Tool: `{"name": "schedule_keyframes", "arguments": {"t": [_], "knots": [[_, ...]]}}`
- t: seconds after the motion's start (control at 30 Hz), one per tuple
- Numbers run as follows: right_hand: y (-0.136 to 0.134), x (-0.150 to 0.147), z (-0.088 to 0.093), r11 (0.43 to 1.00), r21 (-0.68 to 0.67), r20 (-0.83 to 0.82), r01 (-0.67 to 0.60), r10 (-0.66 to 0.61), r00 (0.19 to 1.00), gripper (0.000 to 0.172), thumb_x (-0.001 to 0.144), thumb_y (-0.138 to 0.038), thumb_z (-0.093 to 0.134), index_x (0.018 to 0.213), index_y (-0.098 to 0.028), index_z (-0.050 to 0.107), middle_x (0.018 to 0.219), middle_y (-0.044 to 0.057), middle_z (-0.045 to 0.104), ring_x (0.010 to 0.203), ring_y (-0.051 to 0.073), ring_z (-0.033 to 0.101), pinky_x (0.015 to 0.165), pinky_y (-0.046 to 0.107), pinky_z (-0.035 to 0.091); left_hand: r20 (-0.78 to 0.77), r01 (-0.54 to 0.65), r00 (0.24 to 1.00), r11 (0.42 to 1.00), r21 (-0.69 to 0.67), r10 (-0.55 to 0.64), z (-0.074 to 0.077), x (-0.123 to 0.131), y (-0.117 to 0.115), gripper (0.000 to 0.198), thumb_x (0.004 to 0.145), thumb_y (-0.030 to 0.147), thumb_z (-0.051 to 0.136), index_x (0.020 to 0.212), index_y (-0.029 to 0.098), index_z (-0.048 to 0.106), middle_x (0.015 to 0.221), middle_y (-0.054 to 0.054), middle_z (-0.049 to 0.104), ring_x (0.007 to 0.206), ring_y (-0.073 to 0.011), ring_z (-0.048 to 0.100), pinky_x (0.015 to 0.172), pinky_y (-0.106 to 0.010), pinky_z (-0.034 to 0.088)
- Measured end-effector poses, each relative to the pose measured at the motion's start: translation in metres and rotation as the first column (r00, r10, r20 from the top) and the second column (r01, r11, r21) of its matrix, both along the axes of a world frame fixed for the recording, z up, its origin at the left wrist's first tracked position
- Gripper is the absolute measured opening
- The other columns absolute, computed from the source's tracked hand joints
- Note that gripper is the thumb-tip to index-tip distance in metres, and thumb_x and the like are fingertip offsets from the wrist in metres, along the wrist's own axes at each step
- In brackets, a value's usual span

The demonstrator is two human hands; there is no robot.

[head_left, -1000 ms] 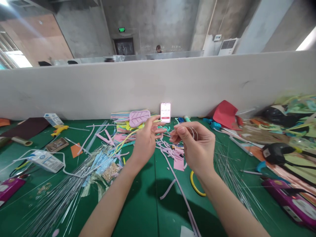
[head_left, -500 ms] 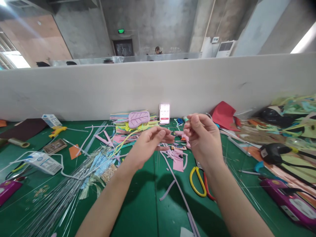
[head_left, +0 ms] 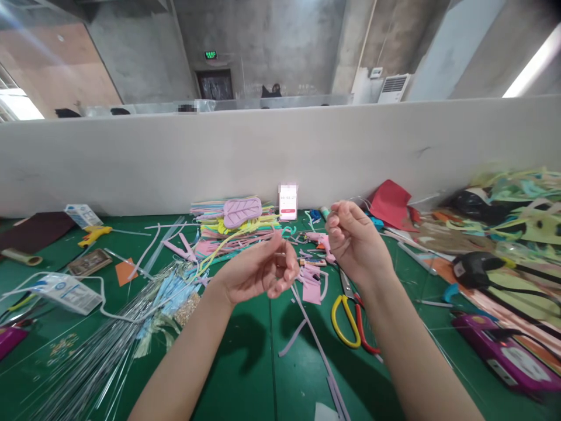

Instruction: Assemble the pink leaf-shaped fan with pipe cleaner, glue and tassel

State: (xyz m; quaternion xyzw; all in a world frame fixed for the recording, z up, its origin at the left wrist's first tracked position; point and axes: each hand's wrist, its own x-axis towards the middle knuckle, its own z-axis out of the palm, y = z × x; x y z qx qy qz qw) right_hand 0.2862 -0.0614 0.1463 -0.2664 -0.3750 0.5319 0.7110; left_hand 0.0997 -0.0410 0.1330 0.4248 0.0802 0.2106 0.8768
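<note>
My left hand (head_left: 258,270) is raised over the middle of the table, palm turned up, its fingers loosely bent and apart with nothing visible in them. To its right, my right hand (head_left: 357,240) is closed in a pinch at thumb and fingertips. Whatever it pinches is too small or thin to make out. Scissors (head_left: 347,321) with one yellow and one red handle lie below the right wrist. Between the hands are pink paper pieces (head_left: 312,286) and a long lilac strip (head_left: 313,333) on the green tabletop (head_left: 236,374).
A lilac leaf-shaped piece (head_left: 242,211) rests on bundled coloured strips (head_left: 210,207). A lit phone (head_left: 288,202) leans on the partition (head_left: 175,158). Thin wires (head_left: 92,356) and a yellow glue gun (head_left: 94,235) lie left; a purple device (head_left: 504,351) and red sheet (head_left: 391,204) lie right.
My left hand has dropped lower, away from the right hand, and its palm has turned upward. The right hand stays pinched at nearly the same place. The view has shifted slightly.
</note>
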Motion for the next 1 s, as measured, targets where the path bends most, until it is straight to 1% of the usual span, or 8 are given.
{"name": "schedule_keyframes", "arguments": {"t": [0.23, 0.4, 0.53, 0.6, 0.7, 0.87, 0.93, 1.0], "knots": [[0.001, -0.002, -0.002, 0.997, 0.057, 0.022, 0.046, -0.047, 0.999, 0.024, 0.058, -0.038, 0.087, 0.065, -0.023, 0.07, 0.056, -0.005, 0.055, 0.049, 0.001, 0.05, 0.043, 0.007, 0.044, 0.034, -0.014, 0.999, 0.992, -0.123, 0.018, 0.0, 0.006, -0.001, 0.047, 0.091, 0.034, 0.056, 0.051, 0.012, 0.047, 0.052, 0.001, 0.045, 0.045, -0.0051, 0.044, 0.038, -0.012, 0.037], [0.002, 0.0, -0.002, 0.996, 0.068, 0.022, 0.05, -0.051, 0.998, 0.021, 0.061, -0.036, 0.086, 0.067, -0.023, 0.071, 0.057, -0.005, 0.057, 0.049, 0.001, 0.049, 0.044, 0.007, 0.043, 0.117, 0.009, 0.993, 0.984, -0.176, 0.012, -0.004, 0.011, -0.004, 0.049, 0.094, 0.03, 0.051, 0.049, 0.013, 0.044, 0.049, 0.002, 0.039, 0.042, -0.005, 0.039, 0.036, -0.012, 0.032], [0.0, 0.004, 0.001, 0.996, 0.057, 0.055, 0.064, -0.067, 0.996, 0.024, 0.058, -0.037, 0.087, 0.068, -0.023, 0.071, 0.056, -0.005, 0.057, 0.05, 0.001, 0.05, 0.044, 0.007, 0.043, 0.114, 0.039, 0.993, 0.992, -0.12, -0.025, -0.009, 0.017, -0.006, 0.045, 0.092, 0.045, 0.05, 0.064, 0.011, 0.058, 0.065, -0.003, 0.054, 0.057, -0.0086, 0.054, 0.05, -0.016, 0.046], [-0.001, 0.007, 0.002, 0.996, 0.057, 0.079, 0.065, -0.069, 0.994, 0.024, 0.058, -0.038, 0.087, 0.067, -0.023, 0.071, 0.056, -0.005, 0.057, 0.05, 0.002, 0.05, 0.043, 0.008, 0.043, 0.095, 0.04, 0.995, 0.995, -0.09, -0.031, -0.011, 0.021, -0.007, 0.049, 0.092, 0.05, 0.048, 0.065, 0.011, 0.058, 0.071, -0.005, 0.056, 0.064, -0.0111, 0.057, 0.058, -0.02, 0.049], [0.0, 0.01, 0.002, 0.995, 0.073, 0.115, 0.071, -0.079, 0.99, 0.024, 0.06, -0.04, 0.086, 0.067, -0.023, 0.07, 0.056, -0.005, 0.058, 0.048, 0.002, 0.05, 0.043, 0.009, 0.043, 0.108, 0.0, 0.994, 0.993, -0.117, 0.013, -0.015, 0.026, -0.009, 0.054, 0.094, 0.046, 0.045, 0.052, 0.013, 0.045, 0.061, -0.001, 0.046, 0.058, -0.009, 0.051, 0.056, -0.019, 0.045], [0.001, 0.01, -0.002, 0.992, 0.072, 0.155, 0.103, -0.113, 0.981, 0.025, 0.062, -0.043, 0.083, 0.07, -0.023, 0.07, 0.059, -0.005, 0.06, 0.049, 0.003, 0.053, 0.044, 0.012, 0.045, 0.119, -0.07, 0.989, 0.985, -0.156, 0.089, -0.018, 0.027, -0.008, 0.058, 0.095, 0.044, 0.045, 0.047, 0.015, 0.029, 0.05, 0.004, 0.027, 0.047, -0.0063, 0.04, 0.049, -0.018, 0.038], [0.002, 0.01, -0.003, 0.993, 0.06, 0.159, 0.098, -0.106, 0.982, 0.025, 0.063, -0.043, 0.083, 0.071, -0.023, 0.07, 0.059, -0.005, 0.061, 0.049, 0.003, 0.055, 0.044, 0.012, 0.046, 0.109, -0.051, 0.992, 0.992, -0.112, 0.064, -0.02, 0.023, -0.005, 0.058, 0.094, 0.046, 0.045, 0.047, 0.015, 0.034, 0.049, 0.004, 0.032, 0.045, -0.0061, 0.043, 0.045, -0.018, 0.038], [0.002, 0.01, -0.003, 0.997, 0.04, 0.172, 0.064, -0.07, 0.983, 0.024, 0.064, -0.042, 0.082, 0.073, -0.022, 0.07, 0.059, -0.005, 0.061, 0.048, 0.003, 0.055, 0.045, 0.011, 0.046, 0.023, 0.009, 1.0, 1.0, 0.025, -0.009, -0.02, 0.016, 0.001, 0.055, 0.093, 0.054, 0.043, 0.057, 0.013, 0.053, 0.056, 0.0, 0.049, 0.045, -0.0074, 0.05, 0.038, -0.017, 0.034]]}}
